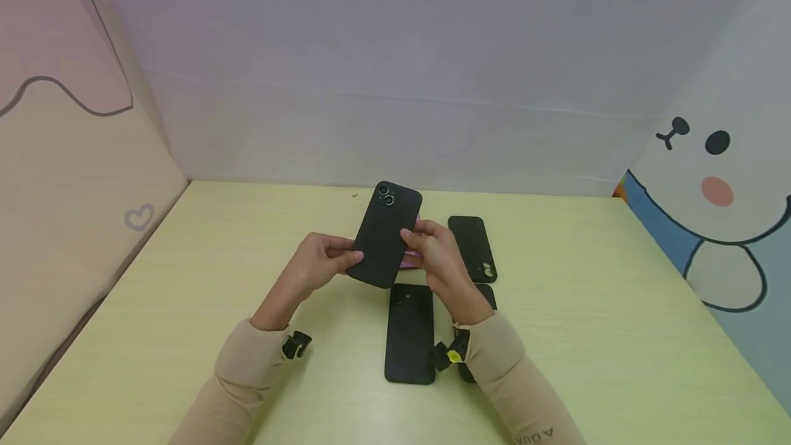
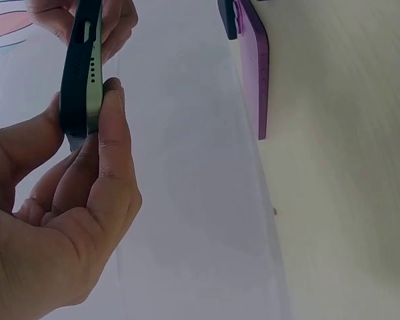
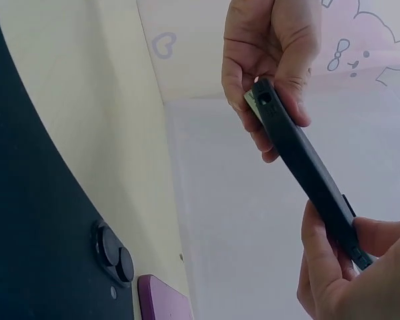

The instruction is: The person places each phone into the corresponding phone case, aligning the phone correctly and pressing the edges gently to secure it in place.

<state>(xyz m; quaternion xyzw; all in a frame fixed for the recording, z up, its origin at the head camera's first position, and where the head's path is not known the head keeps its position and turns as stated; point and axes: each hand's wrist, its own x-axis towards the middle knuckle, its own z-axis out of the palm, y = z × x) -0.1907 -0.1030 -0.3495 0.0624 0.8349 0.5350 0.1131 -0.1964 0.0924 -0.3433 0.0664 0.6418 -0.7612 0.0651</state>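
Observation:
Both hands hold a phone in a black case above the table, tilted, its two-lens camera end up. My left hand pinches the lower left corner between thumb and fingers. My right hand grips the right edge. In the left wrist view, a pale green phone edge shows alongside the black case wall. At the corner by the left hand in the right wrist view, a pale strip sticks out past the case. Behind the right hand, a purple phone is partly hidden.
A black phone lies on the pale wooden table, below the held one. Another black phone lies to the right. A third dark one is mostly covered by the right wrist. A white wall closes the back.

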